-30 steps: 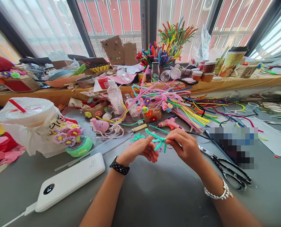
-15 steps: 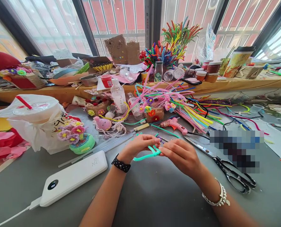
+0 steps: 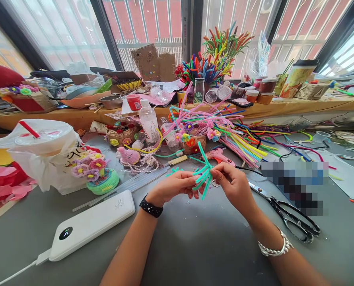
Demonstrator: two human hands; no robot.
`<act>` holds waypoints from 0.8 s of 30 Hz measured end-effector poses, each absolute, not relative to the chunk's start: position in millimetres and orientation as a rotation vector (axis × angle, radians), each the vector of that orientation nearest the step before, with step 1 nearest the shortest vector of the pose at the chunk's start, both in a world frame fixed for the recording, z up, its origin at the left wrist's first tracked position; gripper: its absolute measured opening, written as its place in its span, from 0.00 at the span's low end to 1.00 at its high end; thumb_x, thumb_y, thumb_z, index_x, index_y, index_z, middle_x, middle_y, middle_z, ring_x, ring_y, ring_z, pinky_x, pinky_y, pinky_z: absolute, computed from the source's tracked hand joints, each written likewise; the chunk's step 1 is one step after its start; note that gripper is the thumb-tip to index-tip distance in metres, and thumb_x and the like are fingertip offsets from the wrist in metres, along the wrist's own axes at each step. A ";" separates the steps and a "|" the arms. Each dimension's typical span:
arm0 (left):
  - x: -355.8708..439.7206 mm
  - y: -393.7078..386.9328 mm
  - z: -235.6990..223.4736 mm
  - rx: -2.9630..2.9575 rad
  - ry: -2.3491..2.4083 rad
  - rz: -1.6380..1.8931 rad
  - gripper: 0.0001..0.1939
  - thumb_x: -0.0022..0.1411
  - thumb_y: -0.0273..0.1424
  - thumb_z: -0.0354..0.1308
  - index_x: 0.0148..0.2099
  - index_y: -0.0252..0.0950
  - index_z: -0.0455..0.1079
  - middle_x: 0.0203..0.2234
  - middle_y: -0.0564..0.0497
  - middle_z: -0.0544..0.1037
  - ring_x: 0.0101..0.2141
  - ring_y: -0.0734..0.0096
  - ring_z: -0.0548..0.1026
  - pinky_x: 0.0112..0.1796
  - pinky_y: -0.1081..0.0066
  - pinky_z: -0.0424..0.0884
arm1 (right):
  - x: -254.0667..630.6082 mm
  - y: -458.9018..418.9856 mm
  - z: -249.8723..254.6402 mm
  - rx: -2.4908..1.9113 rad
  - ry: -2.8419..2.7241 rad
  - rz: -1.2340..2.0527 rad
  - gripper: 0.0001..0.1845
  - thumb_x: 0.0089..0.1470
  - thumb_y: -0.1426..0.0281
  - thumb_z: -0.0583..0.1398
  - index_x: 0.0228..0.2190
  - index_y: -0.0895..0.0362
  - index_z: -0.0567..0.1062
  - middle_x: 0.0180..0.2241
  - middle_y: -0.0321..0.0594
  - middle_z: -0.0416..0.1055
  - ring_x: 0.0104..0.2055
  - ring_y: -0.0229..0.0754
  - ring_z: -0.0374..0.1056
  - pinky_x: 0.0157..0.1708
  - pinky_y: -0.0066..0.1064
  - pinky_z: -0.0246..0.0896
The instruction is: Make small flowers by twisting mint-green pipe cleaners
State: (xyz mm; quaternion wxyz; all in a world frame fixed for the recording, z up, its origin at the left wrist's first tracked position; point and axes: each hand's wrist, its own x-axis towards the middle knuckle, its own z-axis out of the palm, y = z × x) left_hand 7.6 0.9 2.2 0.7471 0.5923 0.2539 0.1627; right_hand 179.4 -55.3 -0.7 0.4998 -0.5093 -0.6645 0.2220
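Note:
Several mint-green pipe cleaners are joined at one point, their ends fanning out up, left and down. My right hand pinches the bundle at its joined middle, thumb against fingertips. From the left, my left hand has its thumb and curled fingers closed about the strand ends; some fingertips are hidden behind the strands. The bundle is held above the grey table. Just beyond it lies a pink glue gun, partly covered by the strands and my right hand. Large black-handled scissors lie right of my right hand.
A white power bank with its cable lies at left, near a bagged drink cup and a crocheted flower pot. Loose pipe cleaners and bottles crowd the back, below a cluttered ledge.
The green bundle has turned from lying flat between my hands to fanning upright, its separate strands showing. My right hand has shifted slightly right and turned.

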 end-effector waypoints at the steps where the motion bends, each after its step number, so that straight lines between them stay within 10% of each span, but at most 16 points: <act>1: 7.5 1.4 1.9 1.314 0.565 0.359 0.14 0.51 0.39 0.55 0.30 0.31 0.68 0.24 0.51 0.70 0.23 0.79 0.68 0.25 0.78 0.63 | 179.7 -55.1 -0.6 -1.241 -1.596 0.537 0.11 0.53 0.66 0.52 0.23 0.59 0.66 0.19 0.34 0.62 0.22 0.34 0.58 0.22 0.25 0.54; 14: 3.2 4.8 5.0 1.447 0.652 0.241 0.16 0.50 0.41 0.54 0.23 0.32 0.64 0.16 0.57 0.62 0.18 0.81 0.60 0.21 0.77 0.55 | 181.3 -57.5 4.9 -0.941 -1.790 0.471 0.08 0.52 0.72 0.53 0.23 0.58 0.67 0.21 0.35 0.64 0.23 0.34 0.61 0.23 0.25 0.57; 24: 5.3 12.7 2.0 1.594 0.967 0.642 0.16 0.49 0.41 0.55 0.22 0.32 0.63 0.14 0.57 0.61 0.18 0.82 0.58 0.20 0.78 0.51 | 177.5 -59.1 -9.8 -0.816 -2.127 -0.334 0.04 0.52 0.75 0.54 0.30 0.60 0.69 0.26 0.41 0.70 0.30 0.39 0.63 0.32 0.31 0.60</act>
